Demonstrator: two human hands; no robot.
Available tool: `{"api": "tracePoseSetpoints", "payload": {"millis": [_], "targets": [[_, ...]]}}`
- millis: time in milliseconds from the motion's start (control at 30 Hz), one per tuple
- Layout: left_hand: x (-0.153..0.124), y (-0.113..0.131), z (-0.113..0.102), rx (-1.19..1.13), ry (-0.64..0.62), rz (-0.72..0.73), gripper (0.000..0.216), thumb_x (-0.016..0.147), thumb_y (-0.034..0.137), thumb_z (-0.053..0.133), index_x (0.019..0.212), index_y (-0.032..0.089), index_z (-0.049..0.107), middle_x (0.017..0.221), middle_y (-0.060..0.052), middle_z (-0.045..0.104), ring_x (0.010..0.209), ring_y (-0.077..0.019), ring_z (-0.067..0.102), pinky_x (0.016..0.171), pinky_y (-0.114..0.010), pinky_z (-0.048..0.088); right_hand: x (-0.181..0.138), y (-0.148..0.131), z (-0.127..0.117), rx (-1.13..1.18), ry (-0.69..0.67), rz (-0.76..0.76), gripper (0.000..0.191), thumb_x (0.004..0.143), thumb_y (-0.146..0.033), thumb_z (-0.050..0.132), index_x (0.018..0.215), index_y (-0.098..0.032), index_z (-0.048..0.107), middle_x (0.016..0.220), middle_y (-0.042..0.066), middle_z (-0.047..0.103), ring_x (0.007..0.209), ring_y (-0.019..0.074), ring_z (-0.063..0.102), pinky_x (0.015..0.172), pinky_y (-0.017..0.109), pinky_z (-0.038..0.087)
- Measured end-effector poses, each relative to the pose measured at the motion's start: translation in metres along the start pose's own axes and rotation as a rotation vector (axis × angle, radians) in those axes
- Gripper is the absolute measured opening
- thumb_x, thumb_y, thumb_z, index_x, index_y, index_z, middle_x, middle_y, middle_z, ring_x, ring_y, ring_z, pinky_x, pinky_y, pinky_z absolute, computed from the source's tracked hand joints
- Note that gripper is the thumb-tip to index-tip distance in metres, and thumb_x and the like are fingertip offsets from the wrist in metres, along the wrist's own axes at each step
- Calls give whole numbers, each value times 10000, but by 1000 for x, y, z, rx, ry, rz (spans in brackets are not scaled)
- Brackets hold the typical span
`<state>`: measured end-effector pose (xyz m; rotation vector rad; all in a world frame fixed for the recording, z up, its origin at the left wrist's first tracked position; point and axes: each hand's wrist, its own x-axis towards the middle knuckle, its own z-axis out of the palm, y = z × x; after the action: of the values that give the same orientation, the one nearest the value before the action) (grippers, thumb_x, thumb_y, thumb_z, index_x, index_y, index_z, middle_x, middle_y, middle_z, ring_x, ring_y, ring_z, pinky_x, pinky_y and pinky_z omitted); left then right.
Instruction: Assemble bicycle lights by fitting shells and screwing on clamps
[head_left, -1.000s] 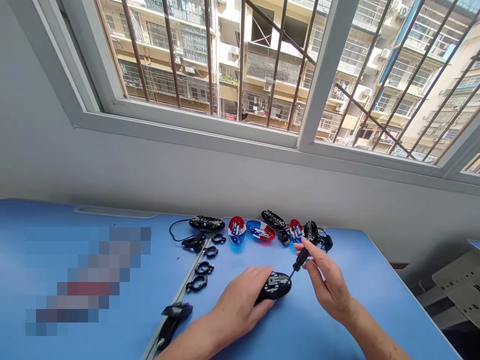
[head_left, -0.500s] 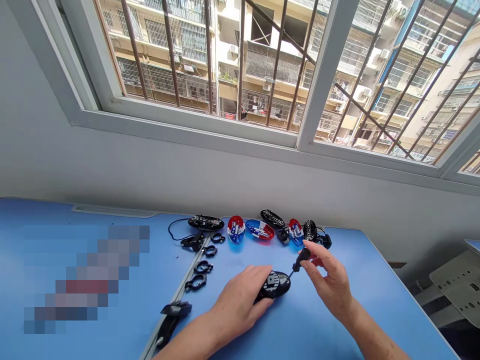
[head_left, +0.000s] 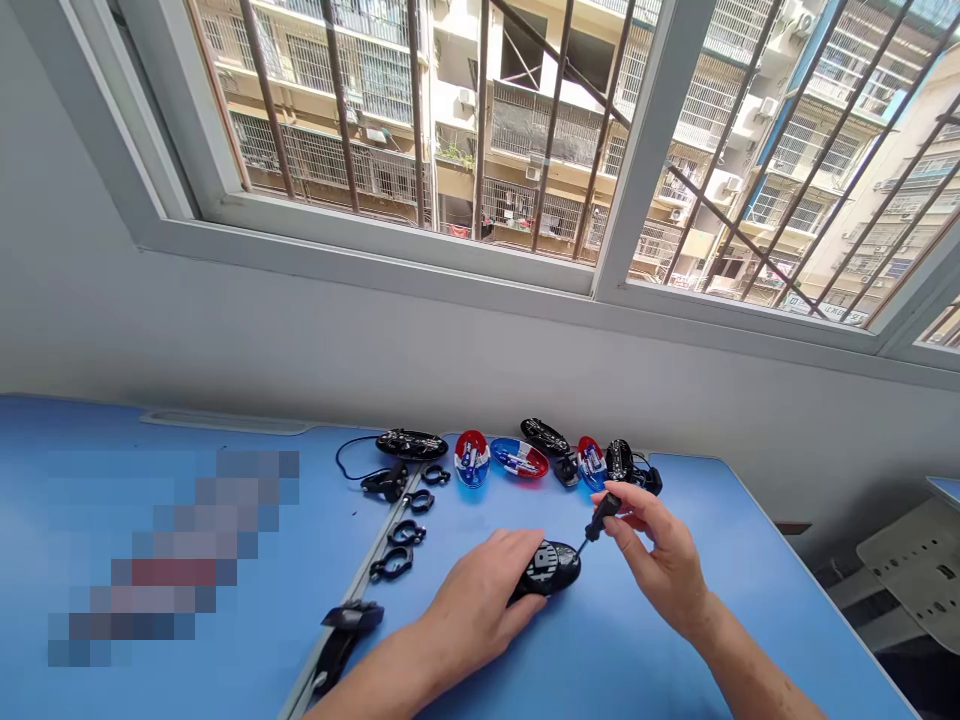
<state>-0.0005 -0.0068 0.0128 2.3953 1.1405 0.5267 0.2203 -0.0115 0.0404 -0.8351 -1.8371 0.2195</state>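
My left hand is closed round a black oval casing with a pale grille-like pattern on top, pressing it to the blue table. Part of the casing is hidden under my fingers. Between the thumb and fingertips of my right hand is a small black screwdriver, tilted. Its thin shaft reaches down to the casing's right end; whether the tip sits on a screw is too small to tell.
Along the back of the table lie red-and-blue oval casings and black oval ones with cables. Several black ring clamps line a table seam, with a black bracket-like part nearer me. A wall and barred window stand behind.
The fingers of my right hand have shifted slightly on the screwdriver's handle, and the handle leans a little differently. My left hand and the casing have stayed put.
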Motion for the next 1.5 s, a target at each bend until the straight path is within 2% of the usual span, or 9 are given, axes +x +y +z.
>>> {"api": "tracePoseSetpoints", "payload": {"millis": [167,300,600,800,933,1033,1233,1333,1500], "targets": [[0,0,1,0,7,-1,278,789,189,588,1063,212,547,1153,-85,645,995,-302,567,836,-408,461,-2,3,3,-58,101,20,237,897,-236,584,1134,-231,583,879,44,698,715,157,678,585,270,614],[1,0,1,4,7,-7,313,782,180,584,1089,221,541,1134,-71,652,964,-287,571,812,-389,467,-1,3,4,-73,83,-99,279,900,-190,574,1169,-262,579,878,34,681,679,137,645,538,248,581],[0,-1,2,6,15,-9,337,776,190,593,1106,230,537,1111,-64,657,947,-283,574,801,-380,470,3,-1,-2,-72,-40,-86,404,923,-90,446,1289,-244,520,1120,97,688,978,202,675,732,314,609],[0,0,1,2,17,-15,334,783,189,595,1110,223,538,1123,-73,654,980,-293,574,822,-389,466,0,1,1,-67,81,-33,301,902,-170,555,1194,-242,574,939,53,708,743,158,680,622,278,612],[1,0,1,11,23,3,314,780,202,591,1089,233,543,1111,-65,661,946,-281,580,807,-376,463,2,0,2,-88,97,-99,259,889,-194,581,1138,-257,607,823,25,657,662,140,624,530,258,576],[1,0,1,18,22,0,301,779,200,595,1074,234,545,1103,-61,661,943,-282,580,804,-373,460,4,-2,1,-76,47,-117,277,898,-173,553,1156,-262,600,892,47,662,764,161,645,551,259,583],[1,0,1,14,-5,-19,343,792,175,597,1125,215,527,1112,-77,653,968,-282,570,809,-375,461,3,-4,-6,-39,-115,-51,387,934,-126,450,1296,-248,509,1128,92,681,997,199,666,759,316,604],[1,1,1,17,-3,-21,342,787,179,604,1120,220,532,1112,-77,655,971,-288,573,806,-378,464,1,-1,-5,1,-83,-32,368,928,-125,484,1272,-250,518,1076,78,705,932,184,689,754,306,610],[1,0,1,12,18,-10,316,780,192,609,1087,224,543,1118,-71,653,983,-296,579,821,-388,465,1,3,0,-7,58,-51,339,881,-156,594,1198,-274,575,914,28,690,723,139,659,617,256,602]]}}
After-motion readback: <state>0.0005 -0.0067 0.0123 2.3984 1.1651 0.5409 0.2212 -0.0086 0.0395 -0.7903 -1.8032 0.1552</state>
